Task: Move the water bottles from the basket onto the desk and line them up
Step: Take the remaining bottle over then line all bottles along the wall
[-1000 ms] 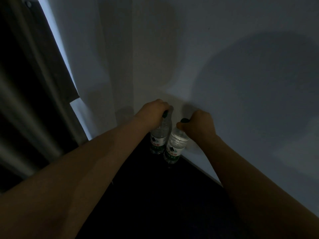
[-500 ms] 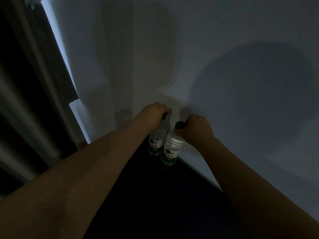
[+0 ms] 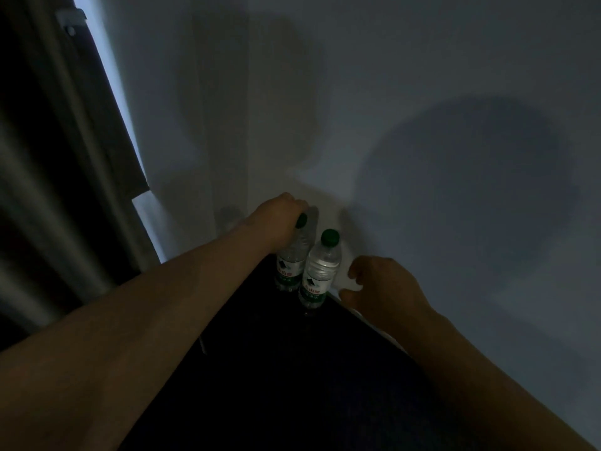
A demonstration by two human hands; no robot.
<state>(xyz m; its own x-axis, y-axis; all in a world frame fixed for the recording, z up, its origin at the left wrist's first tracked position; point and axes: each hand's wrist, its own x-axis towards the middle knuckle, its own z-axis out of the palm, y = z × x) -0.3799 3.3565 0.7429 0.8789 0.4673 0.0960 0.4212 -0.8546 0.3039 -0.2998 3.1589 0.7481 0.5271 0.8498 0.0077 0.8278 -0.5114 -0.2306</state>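
Note:
Two clear water bottles with green caps and green-white labels stand side by side on a dark desk point(image 3: 292, 385), at its far end against the wall. My left hand point(image 3: 279, 219) grips the left bottle point(image 3: 294, 258) around its neck and cap. The right bottle point(image 3: 320, 271) stands upright and free, its green cap fully visible. My right hand point(image 3: 377, 288) hovers just to the right of it, fingers loosely curled, holding nothing. No basket is in view.
A pale wall point(image 3: 422, 125) runs along the desk's right and far side, with large shadows on it. A dark curtain point(image 3: 48, 190) hangs at the left beside a bright strip of window. The scene is very dim.
My right hand has let go of the right bottle's cap and drawn back to the right and toward me. My left hand keeps its hold on the left bottle.

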